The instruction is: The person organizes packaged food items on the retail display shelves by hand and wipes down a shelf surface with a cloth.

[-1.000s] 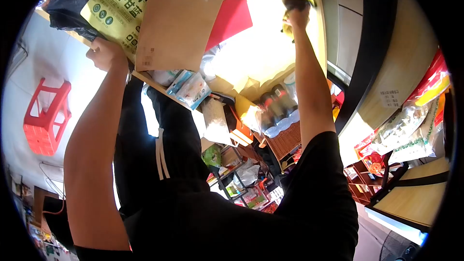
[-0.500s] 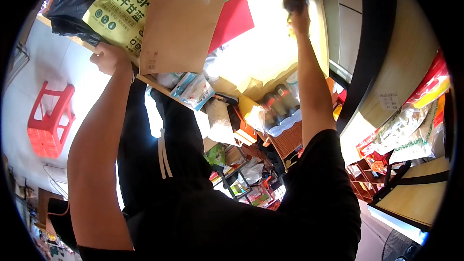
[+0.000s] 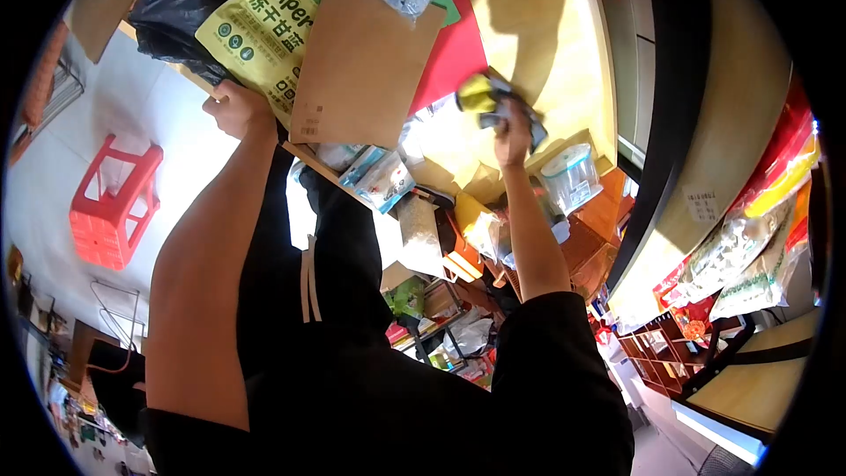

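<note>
Right of the envelope [image 3: 366, 62], your right hand [image 3: 513, 130] holds a cloth [image 3: 483, 99] over the surface [image 3: 577, 62]; left of it, your left hand [image 3: 240, 110] curls at the surface's edge.

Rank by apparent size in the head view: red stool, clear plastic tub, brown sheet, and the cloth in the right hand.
Largest to smallest:
1. Brown sheet
2. Red stool
3. Cloth and clear plastic tub: too alike to rank
</note>
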Demonstrator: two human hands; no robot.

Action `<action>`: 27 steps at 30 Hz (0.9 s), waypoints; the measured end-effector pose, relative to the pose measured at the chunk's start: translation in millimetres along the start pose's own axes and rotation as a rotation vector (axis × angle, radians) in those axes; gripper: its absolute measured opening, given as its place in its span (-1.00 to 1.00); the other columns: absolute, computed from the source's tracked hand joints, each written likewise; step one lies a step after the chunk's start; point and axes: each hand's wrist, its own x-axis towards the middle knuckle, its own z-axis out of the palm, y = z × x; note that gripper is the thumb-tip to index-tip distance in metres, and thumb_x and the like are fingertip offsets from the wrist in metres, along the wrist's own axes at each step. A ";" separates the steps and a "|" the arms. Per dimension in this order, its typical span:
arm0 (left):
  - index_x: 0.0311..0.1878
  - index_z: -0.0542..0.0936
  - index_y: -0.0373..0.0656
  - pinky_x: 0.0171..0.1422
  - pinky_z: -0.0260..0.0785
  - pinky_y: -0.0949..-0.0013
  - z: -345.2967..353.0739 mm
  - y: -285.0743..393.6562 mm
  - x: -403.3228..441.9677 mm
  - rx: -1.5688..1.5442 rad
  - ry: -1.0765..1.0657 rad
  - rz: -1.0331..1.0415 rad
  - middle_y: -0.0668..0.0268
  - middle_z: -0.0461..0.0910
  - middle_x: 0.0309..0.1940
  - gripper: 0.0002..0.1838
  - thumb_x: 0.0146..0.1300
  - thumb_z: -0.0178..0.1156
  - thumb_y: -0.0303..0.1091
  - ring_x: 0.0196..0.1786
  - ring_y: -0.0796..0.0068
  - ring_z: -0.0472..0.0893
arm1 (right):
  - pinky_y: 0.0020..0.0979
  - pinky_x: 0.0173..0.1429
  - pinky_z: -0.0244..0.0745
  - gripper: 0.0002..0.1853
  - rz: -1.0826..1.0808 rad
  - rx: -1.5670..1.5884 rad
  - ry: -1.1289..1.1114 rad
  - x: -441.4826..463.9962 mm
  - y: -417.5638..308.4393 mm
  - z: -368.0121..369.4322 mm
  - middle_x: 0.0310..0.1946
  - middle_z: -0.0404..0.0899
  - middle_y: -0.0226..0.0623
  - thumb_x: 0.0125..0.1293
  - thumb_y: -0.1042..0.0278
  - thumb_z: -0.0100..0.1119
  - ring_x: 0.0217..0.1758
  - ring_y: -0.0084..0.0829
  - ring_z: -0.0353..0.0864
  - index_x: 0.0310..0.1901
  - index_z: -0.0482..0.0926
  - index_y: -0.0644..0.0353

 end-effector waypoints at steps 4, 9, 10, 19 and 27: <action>-0.03 0.40 -0.34 -0.02 0.36 -0.06 -5.8 4.6 -8.8 0.006 0.022 0.040 -0.22 0.56 -0.21 -0.42 0.21 -0.25 0.04 -0.13 -0.21 0.55 | -0.17 0.06 0.48 -0.52 1.692 0.368 0.428 23.7 -13.7 -13.3 -0.08 0.56 0.02 0.27 0.35 0.02 -0.14 -0.06 0.59 0.23 0.29 0.22; -0.05 0.40 -0.35 -0.02 0.38 -0.05 -0.7 1.0 -2.3 0.000 0.035 0.040 -0.22 0.56 -0.20 -0.43 0.21 -0.25 0.04 -0.13 -0.20 0.55 | -0.18 -0.05 0.50 -0.61 0.011 0.181 -0.269 -37.2 -18.3 -12.7 -0.09 0.50 0.01 0.06 0.54 0.15 -0.17 0.04 0.54 0.00 0.51 0.16; -0.06 0.40 -0.34 -0.02 0.38 -0.05 -1.9 2.4 -4.1 -0.008 0.039 0.037 -0.21 0.56 -0.20 -0.43 0.21 -0.24 0.03 -0.12 -0.20 0.55 | -0.20 0.03 0.44 -0.60 0.030 0.137 -0.342 -41.4 -18.0 -21.2 -0.13 0.50 0.02 0.00 0.62 0.14 -0.19 0.08 0.53 -0.04 0.55 0.16; -0.07 0.40 -0.35 -0.03 0.38 -0.07 1.4 -0.1 -0.4 0.013 0.041 0.058 -0.21 0.58 -0.26 -0.45 0.22 -0.24 0.01 -0.16 -0.21 0.56 | -0.45 -0.56 0.33 -0.72 1.363 1.386 0.031 -6.4 9.3 -5.6 -0.47 0.51 -0.28 0.30 0.19 0.14 -0.61 -0.36 0.44 -0.04 0.49 0.14; -0.06 0.38 -0.36 -0.02 0.37 -0.06 0.1 -1.2 -2.2 -0.030 -0.004 0.041 -0.23 0.56 -0.25 -0.42 0.23 -0.28 0.04 -0.15 -0.22 0.55 | -0.13 0.19 0.30 -0.69 0.294 -0.045 -0.358 -19.5 -8.4 -28.1 -0.01 0.38 -0.05 -0.11 0.62 0.07 0.05 -0.01 0.37 -0.35 0.69 0.02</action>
